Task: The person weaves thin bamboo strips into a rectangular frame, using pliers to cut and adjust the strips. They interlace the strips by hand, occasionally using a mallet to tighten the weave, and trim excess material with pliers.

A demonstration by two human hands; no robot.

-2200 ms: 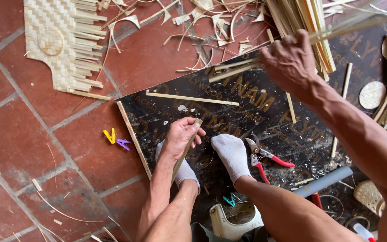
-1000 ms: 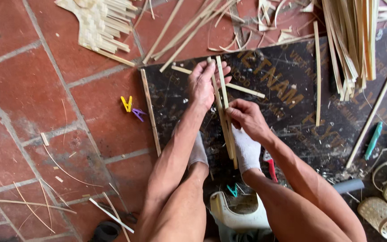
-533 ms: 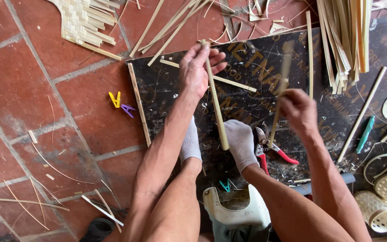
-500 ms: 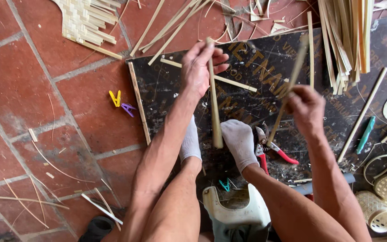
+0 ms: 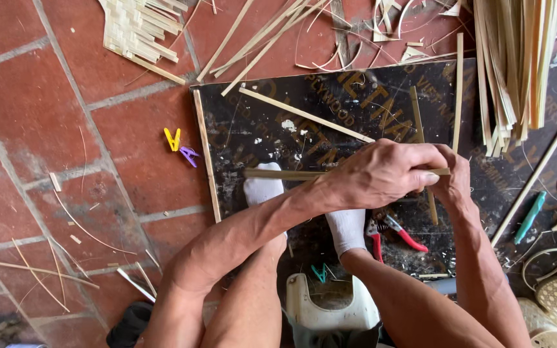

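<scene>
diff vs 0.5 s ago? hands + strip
The left hand turned its bamboo strip from upright to level over the black board. The right hand came in from the right and now meets the left at the strip's right end. The red-handled cutters and both clothespins lie as before.

Single head camera, looking steeply down, close above hands and floor

Left hand [image 5: 381,174] and right hand [image 5: 449,183] gripping a bamboo strip [image 5: 278,174] level, above a dark board [image 5: 330,109], red-handled pliers [image 5: 394,233] beneath
</scene>
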